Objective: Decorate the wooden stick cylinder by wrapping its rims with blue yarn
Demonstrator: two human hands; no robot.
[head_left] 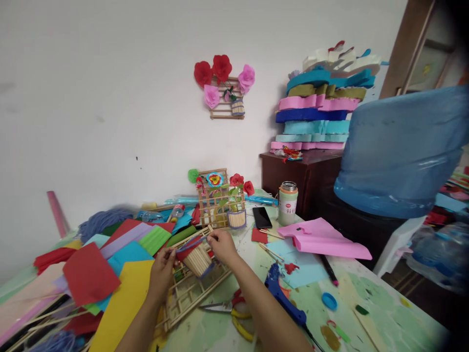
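Observation:
My left hand and my right hand are both closed in a pinch. A strand of bluish-purple yarn runs between them along the top rim of a small basket of pale sticks. Red material lies under the yarn at the rim, and more of the yarn edges the bottom. The basket rests against a stick lattice frame, tilted on the table. My fingers partly hide the yarn's ends. Just below the frame lie scissors with red and yellow handles.
Coloured paper sheets crowd the left. A finished lattice with flowers stands behind. To the right are a blue glue gun, a phone, a bottle, pink crepe paper and a blue cap.

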